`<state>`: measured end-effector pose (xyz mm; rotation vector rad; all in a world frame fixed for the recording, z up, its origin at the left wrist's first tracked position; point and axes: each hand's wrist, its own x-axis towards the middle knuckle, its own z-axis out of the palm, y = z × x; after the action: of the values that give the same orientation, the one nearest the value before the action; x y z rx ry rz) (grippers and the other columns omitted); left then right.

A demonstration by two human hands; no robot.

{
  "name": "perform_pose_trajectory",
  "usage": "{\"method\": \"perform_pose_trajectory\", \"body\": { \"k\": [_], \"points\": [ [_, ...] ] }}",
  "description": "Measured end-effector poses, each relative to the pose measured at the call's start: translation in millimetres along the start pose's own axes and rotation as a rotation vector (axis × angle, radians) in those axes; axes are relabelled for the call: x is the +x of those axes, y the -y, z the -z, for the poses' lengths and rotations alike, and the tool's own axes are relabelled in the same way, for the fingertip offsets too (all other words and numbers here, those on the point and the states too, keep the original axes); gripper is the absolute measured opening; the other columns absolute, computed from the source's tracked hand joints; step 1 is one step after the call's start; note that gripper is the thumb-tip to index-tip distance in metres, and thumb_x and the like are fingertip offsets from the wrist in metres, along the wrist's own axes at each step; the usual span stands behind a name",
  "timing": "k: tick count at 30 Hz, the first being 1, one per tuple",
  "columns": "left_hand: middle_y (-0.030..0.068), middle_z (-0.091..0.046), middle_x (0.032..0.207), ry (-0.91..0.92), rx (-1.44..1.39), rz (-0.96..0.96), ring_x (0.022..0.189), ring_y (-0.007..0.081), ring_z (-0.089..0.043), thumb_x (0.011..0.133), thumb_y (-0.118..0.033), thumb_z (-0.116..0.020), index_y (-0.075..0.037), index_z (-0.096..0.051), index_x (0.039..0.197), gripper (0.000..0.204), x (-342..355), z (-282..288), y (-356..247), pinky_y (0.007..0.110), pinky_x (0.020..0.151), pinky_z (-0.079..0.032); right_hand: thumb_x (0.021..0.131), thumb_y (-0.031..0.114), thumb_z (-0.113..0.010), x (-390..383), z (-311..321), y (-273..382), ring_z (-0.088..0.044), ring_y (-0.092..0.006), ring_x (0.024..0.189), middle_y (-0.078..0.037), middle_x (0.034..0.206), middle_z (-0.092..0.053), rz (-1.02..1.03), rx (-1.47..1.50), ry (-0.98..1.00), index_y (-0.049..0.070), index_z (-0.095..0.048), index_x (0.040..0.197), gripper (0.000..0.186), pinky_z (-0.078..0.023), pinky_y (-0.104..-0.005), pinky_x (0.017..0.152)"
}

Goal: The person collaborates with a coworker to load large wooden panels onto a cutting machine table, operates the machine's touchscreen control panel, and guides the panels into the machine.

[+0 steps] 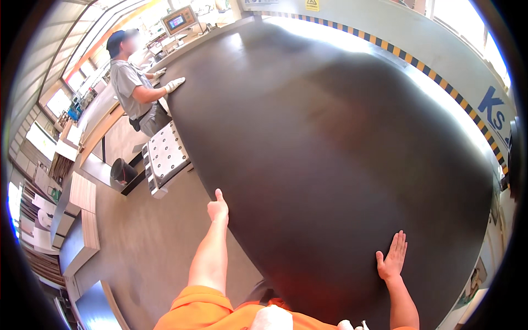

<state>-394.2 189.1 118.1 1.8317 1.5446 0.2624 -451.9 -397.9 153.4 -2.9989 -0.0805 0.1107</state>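
A large dark panel (308, 181) with a smooth, faintly shiny face spreads out in front of me. My left hand (218, 209) is closed at its left edge, thumb pointing forward and fingers curled at the rim, partly hidden. Flat on the panel's near right part lies my right hand (393, 258), its fingers stretched out. At the far left edge a co-worker (132, 82) in a grey shirt and dark cap rests white-gloved hands (175, 84) on the same panel.
Along the far right side runs a pale machine beam (385, 27) with a yellow-black striped edge. A perforated white support table (166, 151) juts out left of the panel. Stacked boards (82, 236) and a black bucket (122, 171) stand on the left; a control screen (179, 22) is at the back.
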Motion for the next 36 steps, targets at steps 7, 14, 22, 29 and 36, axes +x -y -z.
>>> {"method": "perform_pose_trajectory", "body": {
  "k": [7, 14, 22, 29, 36],
  "points": [
    [0.0231, -0.069, 0.101, -0.033, 0.101, 0.016, 0.096, 0.0361, -0.066, 0.095, -0.065, -0.036, 0.011, -0.065, 0.097, 0.081, -9, 0, -11, 0.045, 0.083, -0.051, 0.087, 0.04, -0.057, -2, 3, -2, -0.006, -0.0345, 0.148, -0.021, 0.159, -0.009, -0.012, 0.019, 0.004, -0.005, -0.012, 0.15, 0.089, -0.005, -0.0456, 0.12],
    [0.0245, -0.067, 0.107, -0.08, 0.173, 0.007, 0.103, 0.0375, -0.064, 0.094, -0.066, -0.032, 0.009, -0.066, 0.103, 0.083, 3, -1, -2, 0.046, 0.088, -0.05, 0.085, 0.037, -0.06, 1, 8, 4, -0.005, -0.0333, 0.148, -0.02, 0.159, -0.009, -0.021, 0.052, 0.018, -0.005, -0.013, 0.15, 0.09, -0.005, -0.0445, 0.12],
    [0.0244, -0.067, 0.106, -0.039, 0.154, 0.034, 0.103, 0.0379, -0.064, 0.094, -0.067, -0.032, 0.008, -0.067, 0.101, 0.082, 5, -1, -2, 0.046, 0.089, -0.05, 0.086, 0.034, -0.059, -2, 11, 7, -0.004, -0.0324, 0.149, -0.019, 0.159, -0.008, -0.037, 0.054, 0.035, -0.005, -0.013, 0.15, 0.087, -0.004, -0.0438, 0.121],
    [0.0223, -0.068, 0.104, -0.04, 0.19, 0.045, 0.1, 0.0367, -0.065, 0.093, -0.068, -0.032, 0.005, -0.068, 0.099, 0.082, 10, -3, 0, 0.047, 0.086, -0.051, 0.085, 0.033, -0.059, -2, 8, 8, -0.005, -0.0329, 0.148, -0.019, 0.159, -0.009, -0.039, 0.044, 0.033, -0.005, -0.013, 0.15, 0.087, -0.005, -0.044, 0.121],
    [0.0223, -0.069, 0.101, -0.038, 0.183, 0.017, 0.097, 0.0379, -0.065, 0.093, -0.068, -0.031, 0.005, -0.068, 0.096, 0.082, 2, 0, -6, 0.047, 0.085, -0.052, 0.084, 0.032, -0.059, 0, 6, 8, -0.007, -0.0338, 0.148, -0.02, 0.159, -0.011, -0.027, 0.03, 0.003, -0.005, -0.014, 0.15, 0.088, -0.006, -0.0452, 0.12]
  ]
}}
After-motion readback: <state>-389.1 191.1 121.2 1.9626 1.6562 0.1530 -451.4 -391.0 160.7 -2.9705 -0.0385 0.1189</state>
